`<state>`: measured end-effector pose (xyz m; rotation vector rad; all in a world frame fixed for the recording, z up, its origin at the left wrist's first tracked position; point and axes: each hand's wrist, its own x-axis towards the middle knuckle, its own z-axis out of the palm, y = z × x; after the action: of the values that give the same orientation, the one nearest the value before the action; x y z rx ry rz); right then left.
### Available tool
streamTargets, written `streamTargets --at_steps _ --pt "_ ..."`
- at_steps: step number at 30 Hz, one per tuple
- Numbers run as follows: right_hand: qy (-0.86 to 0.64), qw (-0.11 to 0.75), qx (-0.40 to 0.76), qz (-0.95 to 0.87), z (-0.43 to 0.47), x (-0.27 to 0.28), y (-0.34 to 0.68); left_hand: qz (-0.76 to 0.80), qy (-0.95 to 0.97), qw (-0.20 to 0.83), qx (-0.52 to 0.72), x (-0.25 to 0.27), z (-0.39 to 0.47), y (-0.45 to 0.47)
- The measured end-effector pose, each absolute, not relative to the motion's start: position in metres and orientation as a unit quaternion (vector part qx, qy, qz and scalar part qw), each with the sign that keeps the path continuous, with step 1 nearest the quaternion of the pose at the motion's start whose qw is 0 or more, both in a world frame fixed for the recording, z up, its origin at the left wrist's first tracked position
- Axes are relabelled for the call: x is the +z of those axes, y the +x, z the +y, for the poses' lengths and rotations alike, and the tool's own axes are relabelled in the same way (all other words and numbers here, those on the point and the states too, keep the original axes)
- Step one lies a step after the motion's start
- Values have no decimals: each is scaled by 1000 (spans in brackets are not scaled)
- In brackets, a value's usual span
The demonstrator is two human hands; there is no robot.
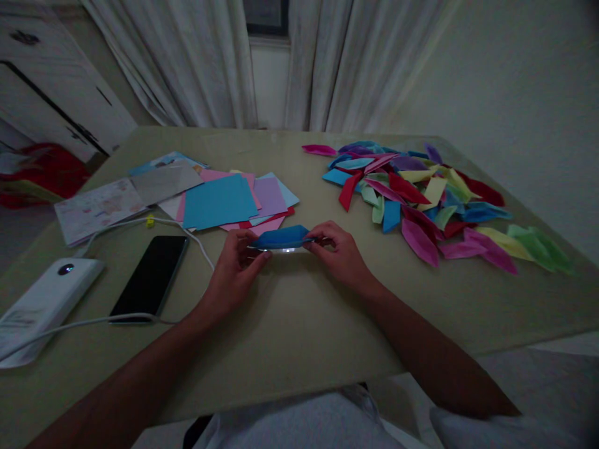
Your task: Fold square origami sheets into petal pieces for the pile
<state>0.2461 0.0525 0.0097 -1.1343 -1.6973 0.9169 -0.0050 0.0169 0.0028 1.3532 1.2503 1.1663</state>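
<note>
A folded blue paper (282,237) is held up level between my two hands, a little above the table. My left hand (238,262) pinches its left end, thumb underneath and fingers behind. At the opposite end, the thumb and fingertips of my right hand (337,252) close on the paper's tip. Just behind my left hand lies a loose stack of coloured paper sheets (219,202), blue on top with pink, purple and red below. To the right is a heap of folded paper pieces (390,187) in many colours.
On the left, a black phone (150,274) and a white power bank (51,305) with a white cable (116,321) lie on the table (299,337). Printed sheets (100,206) rest behind them. Curtains (196,62) hang beyond the far edge.
</note>
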Motion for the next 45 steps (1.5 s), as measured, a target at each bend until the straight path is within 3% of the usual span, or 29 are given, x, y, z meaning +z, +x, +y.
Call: streamTargets --at_steps 16,45 --pt "-439 345 352 -751 49 16 244 560 676 306 368 19 17 -7" --pt "-430 315 167 -829 41 11 238 600 701 219 317 8 17 -11"
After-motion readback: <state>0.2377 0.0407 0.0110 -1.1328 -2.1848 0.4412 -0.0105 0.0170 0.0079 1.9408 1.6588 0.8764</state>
